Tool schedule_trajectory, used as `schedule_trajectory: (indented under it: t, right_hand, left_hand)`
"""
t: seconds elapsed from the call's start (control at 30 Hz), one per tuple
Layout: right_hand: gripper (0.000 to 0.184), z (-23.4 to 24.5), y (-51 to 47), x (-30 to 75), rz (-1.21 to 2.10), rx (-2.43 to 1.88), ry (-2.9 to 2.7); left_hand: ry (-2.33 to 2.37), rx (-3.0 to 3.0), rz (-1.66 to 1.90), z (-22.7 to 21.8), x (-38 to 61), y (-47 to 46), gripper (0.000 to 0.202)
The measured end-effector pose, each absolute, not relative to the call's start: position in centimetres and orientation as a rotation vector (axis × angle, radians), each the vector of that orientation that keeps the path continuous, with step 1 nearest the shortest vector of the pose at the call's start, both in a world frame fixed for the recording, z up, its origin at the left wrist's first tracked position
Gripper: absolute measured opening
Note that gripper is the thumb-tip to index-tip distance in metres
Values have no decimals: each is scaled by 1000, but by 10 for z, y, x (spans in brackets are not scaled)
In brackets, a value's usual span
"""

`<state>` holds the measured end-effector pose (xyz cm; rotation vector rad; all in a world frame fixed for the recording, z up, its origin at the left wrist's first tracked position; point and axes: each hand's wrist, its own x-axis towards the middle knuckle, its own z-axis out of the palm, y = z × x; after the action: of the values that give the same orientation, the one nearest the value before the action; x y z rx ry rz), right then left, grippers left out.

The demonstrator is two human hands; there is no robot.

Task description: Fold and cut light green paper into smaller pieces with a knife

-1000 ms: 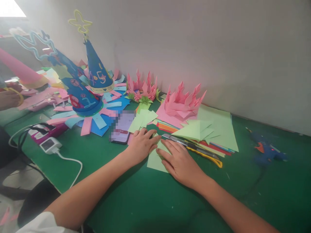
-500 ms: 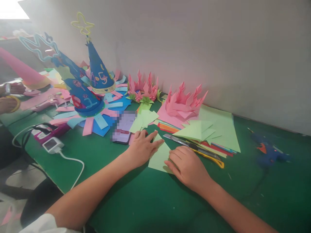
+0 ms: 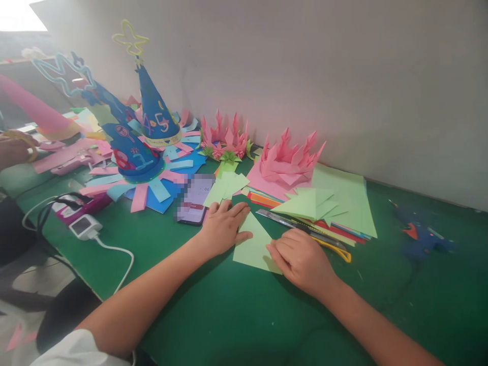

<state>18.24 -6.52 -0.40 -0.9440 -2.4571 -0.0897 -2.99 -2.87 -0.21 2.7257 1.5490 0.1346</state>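
A light green paper [image 3: 253, 244], apparently folded, lies on the green table [image 3: 244, 315] between my hands. My left hand [image 3: 221, 229] rests flat along its left side, fingers stretched and the thumb on the paper. My right hand [image 3: 299, 256] is closed at the right corner, fingers curled and thumb tip against the paper's edge. Just beyond it lies a utility knife [image 3: 278, 219], partly hidden behind the right hand. Folded green paper pieces [image 3: 316, 203] sit on a stack of coloured sheets [image 3: 348, 198].
Pink paper crowns [image 3: 287, 162] stand by the wall. A phone [image 3: 194, 203], blue cone hats [image 3: 154, 107] and a power strip [image 3: 76, 206] with a white charger [image 3: 86, 227] are on the left. A blue glue gun [image 3: 423, 239] lies right. Another person's hand [image 3: 15, 150] is far left.
My right hand has shifted slightly right and its fingers are curled tighter. My left thumb has moved down and back across the paper. The other person's hand at far left has moved.
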Motion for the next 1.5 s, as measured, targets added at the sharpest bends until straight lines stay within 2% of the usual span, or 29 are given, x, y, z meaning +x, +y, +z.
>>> schedule_trajectory:
  t: [0.3,0.37,0.5,0.57,0.63,0.8,0.97,1.1,1.17,1.27,1.3,1.43,1.5]
  right_hand:
    - [43,-12,-61,193,36,-1024,-2283]
    - [38,-14,-59,192,105,-1099,-2217]
    - [15,-16,-57,188,256,-1203,-2241]
    - [14,-17,-57,187,283,-1236,-2273]
    - [14,-19,-56,186,308,-1253,-2279]
    - [25,-24,-54,189,461,-1282,-2176]
    - [35,-23,-55,189,616,-1257,-1901]
    - [42,-17,-56,189,748,-1072,-1675]
    - [35,-13,-55,190,739,-990,-1717]
    - [12,-10,-53,192,556,-910,-1913]
    - [9,-10,-53,192,498,-875,-1980]
    - [25,-14,-53,191,395,-735,-2193]
    - [26,-16,-53,190,381,-731,-2286]
  left_hand:
    - [1385,2734,204,-5,-30,-26,50]
    - [1282,2745,200,-3,-31,-24,47]
    - [1242,2718,175,1,-35,-21,36]
    - [1237,2701,207,1,-37,-21,35]
    - [1216,2677,275,1,-38,-20,33]
    - [1169,2578,457,-1,-34,-19,9]
    - [1158,2406,712,0,-29,-21,8]
    - [1062,2286,868,3,-30,-24,11]
    - [995,2297,894,3,-31,-24,13]
    - [972,2423,879,2,-33,-22,14]
    - [1001,2476,865,1,-34,-21,14]
    - [1090,2649,819,-1,-40,-13,18]
    - [1043,2706,769,-3,-44,-8,20]
